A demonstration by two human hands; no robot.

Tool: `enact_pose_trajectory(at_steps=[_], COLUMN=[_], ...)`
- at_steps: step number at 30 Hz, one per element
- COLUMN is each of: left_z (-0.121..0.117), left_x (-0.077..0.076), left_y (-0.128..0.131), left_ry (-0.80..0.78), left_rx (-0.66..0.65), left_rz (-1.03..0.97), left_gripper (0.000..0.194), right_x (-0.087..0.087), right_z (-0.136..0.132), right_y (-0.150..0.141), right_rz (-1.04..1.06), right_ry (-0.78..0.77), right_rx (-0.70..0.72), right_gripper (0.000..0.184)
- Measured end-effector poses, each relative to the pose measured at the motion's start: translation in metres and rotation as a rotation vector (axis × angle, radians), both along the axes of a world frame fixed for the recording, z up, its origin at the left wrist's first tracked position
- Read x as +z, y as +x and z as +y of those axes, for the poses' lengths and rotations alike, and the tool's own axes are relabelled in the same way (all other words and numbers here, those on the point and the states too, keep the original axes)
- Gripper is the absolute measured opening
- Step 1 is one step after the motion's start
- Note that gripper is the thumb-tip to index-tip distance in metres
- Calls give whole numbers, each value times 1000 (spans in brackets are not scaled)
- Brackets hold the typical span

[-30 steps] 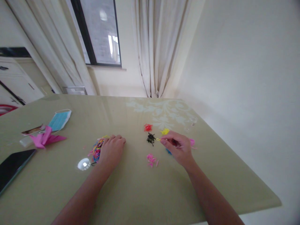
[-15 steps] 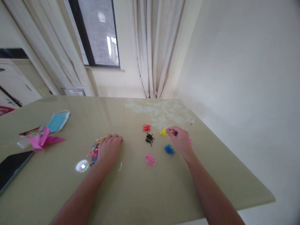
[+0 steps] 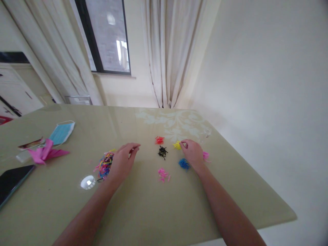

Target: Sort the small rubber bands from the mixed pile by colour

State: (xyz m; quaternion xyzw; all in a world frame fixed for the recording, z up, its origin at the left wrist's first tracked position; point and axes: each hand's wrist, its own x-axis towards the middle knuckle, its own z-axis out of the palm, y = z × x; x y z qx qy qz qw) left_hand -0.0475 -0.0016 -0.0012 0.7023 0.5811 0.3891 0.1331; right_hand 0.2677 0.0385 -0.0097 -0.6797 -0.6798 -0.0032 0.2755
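Note:
My left hand (image 3: pixel 124 160) hovers just right of a mixed pile of colourful small rubber bands (image 3: pixel 104 164), hiding part of it. Its thumb and fingertips are pinched together, pointing right; anything between them is too small to make out. My right hand (image 3: pixel 192 153) has thumb and forefinger pinched at the edge of a yellow rubber band pile (image 3: pixel 176 145); what they hold cannot be seen. Sorted piles lie between the hands: red bands (image 3: pixel 159 140), black bands (image 3: pixel 162 152), light pink bands (image 3: pixel 163 175) and blue bands (image 3: pixel 183 164). Brighter pink bands (image 3: pixel 205 156) show beyond my right wrist.
On the left of the glossy table (image 3: pixel 148 212) lie a phone (image 3: pixel 15 182), a pink folded paper figure (image 3: pixel 46 153) and a blue face mask (image 3: pixel 62 133). A wall (image 3: pixel 269 102) runs along the right. Curtains (image 3: pixel 166 51) and a window (image 3: pixel 110 37) are behind.
My left hand has lifted off the mixed pile and shifted right, its fingers now pinched and more of the pile showing. My right hand stays by the yellow bands, almost unmoved.

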Motion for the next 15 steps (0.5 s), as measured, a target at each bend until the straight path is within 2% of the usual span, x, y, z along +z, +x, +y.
enact_pose_trajectory(at_steps=[4, 7, 11, 15], left_z=[0, -5, -16, -24], left_x=[3, 9, 18, 19], left_y=[6, 13, 24, 34], left_ry=[-120, -212, -265, -290], left_rx=[-127, -185, -244, -281], left_rz=[-468, -692, -808, -812], left_gripper=[35, 36, 35, 32], right_x=[5, 9, 13, 19], right_z=[-5, -14, -32, -52], right_y=[-4, -14, -33, -49], right_rz=[49, 188, 368, 444], right_ry=[48, 144, 202, 204], right_rx=[46, 150, 324, 525], right_gripper=[25, 27, 30, 29])
